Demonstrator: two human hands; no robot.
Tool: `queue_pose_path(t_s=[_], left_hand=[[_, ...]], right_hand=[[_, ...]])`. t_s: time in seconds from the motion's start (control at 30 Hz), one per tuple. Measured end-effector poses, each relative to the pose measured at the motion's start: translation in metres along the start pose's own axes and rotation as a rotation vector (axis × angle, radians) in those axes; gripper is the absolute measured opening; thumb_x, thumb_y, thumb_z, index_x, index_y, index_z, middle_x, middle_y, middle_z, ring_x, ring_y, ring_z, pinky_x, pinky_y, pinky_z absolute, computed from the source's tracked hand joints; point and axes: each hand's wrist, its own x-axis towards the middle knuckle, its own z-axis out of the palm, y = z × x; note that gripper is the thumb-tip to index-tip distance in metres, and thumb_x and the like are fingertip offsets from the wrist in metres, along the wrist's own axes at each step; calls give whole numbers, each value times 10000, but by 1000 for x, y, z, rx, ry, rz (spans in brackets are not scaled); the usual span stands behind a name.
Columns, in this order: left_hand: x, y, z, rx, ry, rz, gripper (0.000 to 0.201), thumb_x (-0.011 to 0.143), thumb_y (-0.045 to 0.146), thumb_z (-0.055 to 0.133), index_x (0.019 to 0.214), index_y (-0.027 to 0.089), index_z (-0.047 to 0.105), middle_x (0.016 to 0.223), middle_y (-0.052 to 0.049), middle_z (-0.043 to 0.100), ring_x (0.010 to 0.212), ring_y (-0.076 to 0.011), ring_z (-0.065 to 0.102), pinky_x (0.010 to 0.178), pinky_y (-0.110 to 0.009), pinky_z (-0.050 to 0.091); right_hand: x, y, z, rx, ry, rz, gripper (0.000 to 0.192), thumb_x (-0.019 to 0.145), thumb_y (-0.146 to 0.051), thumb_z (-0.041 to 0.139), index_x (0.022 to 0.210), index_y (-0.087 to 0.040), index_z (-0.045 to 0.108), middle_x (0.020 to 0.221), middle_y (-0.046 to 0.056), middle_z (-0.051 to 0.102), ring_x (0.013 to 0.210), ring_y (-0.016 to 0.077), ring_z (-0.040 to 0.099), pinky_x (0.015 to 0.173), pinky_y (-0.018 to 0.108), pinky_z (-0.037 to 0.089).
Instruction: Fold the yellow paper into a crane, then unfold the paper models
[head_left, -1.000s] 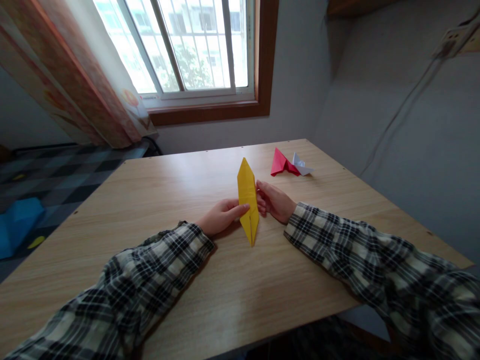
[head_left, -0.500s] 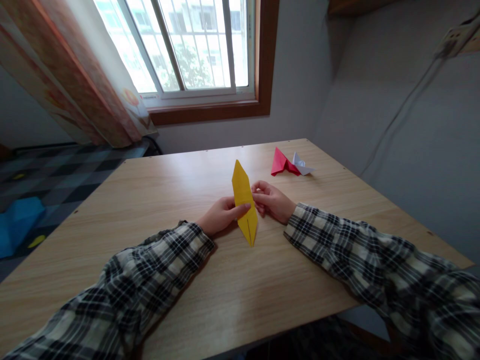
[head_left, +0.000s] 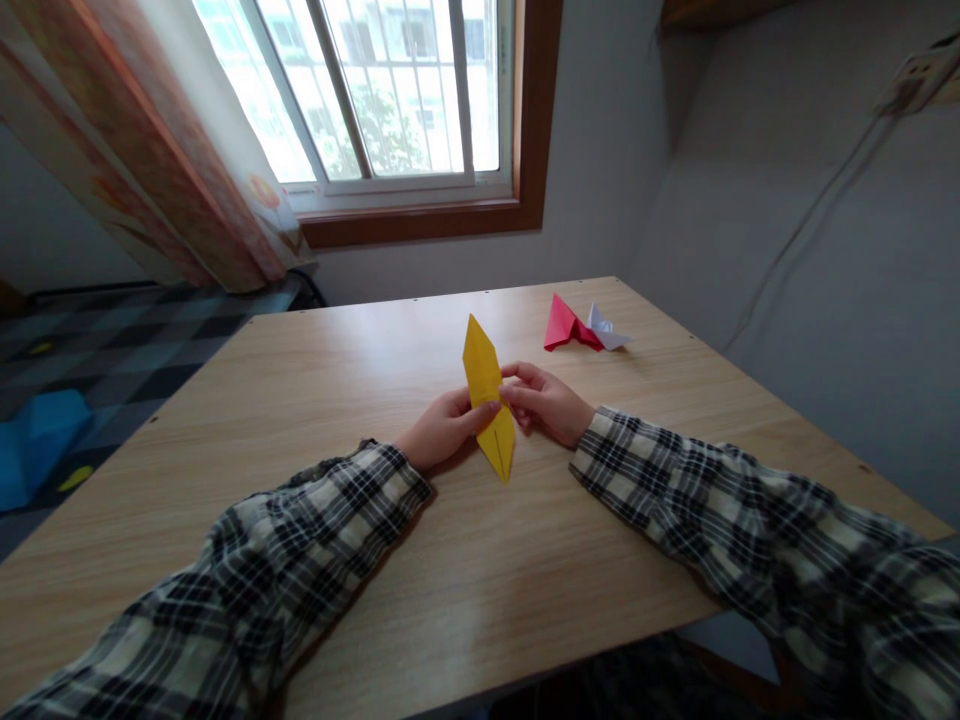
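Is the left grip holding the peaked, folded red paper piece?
No, the left grip holds the long, pointed, folded yellow paper piece, while the red paper piece rests on the pale wooden table.

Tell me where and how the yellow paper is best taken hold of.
I'd pinch the yellow paper around its middle, coming from the sides: it is long and slim, and both ends taper to points, the lower showing an apparent slit. The left hand grips there, thumb across the front; the right hand is at the right edge.
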Motion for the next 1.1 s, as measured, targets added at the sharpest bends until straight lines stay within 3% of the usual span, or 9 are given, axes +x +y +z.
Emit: queue_pose_path(t_s=[0.23, 0.4, 0.7, 1.1], left_hand=[[0, 3, 1, -59, -50, -12, 316, 861, 357, 668, 1035, 94, 687, 1095, -148, 696, 931, -215, 622, 895, -382, 479], [-1, 2, 1, -189, -80, -41, 292, 817, 270, 718, 1050, 98, 681, 1092, -148, 703, 974, -238, 646, 922, -402, 487], [0, 3, 1, -235, -45, -30, 284, 820, 277, 725, 1040, 100, 690, 1098, -149, 707, 1009, -261, 653, 941, -445, 489], [1, 0, 0, -312, -25, -43, 238, 833, 242, 703, 1029, 107, 713, 1040, -136, 717, 946, -225, 660, 917, -376, 484]], right_hand=[[0, 1, -1, -25, -32, 5, 412, 747, -377, 789, 1077, -184, 635, 551, -96, 495, 450, 60, 421, 384, 162, 372], [1, 4, -3, -12, 18, 18, 352, 753, -387, 777, 1012, -168, 685, 580, -65, 539, 455, 58, 436, 379, 169, 367], [2, 5, -4, 25, 52, 11, 322, 731, -374, 785, 956, -161, 697, 576, -63, 552, 440, 49, 442, 374, 156, 372], [-2, 3, -3, -25, 22, -11, 182, 790, -312, 661, 928, -194, 675, 524, -76, 498, 418, 55, 403, 371, 147, 359]])
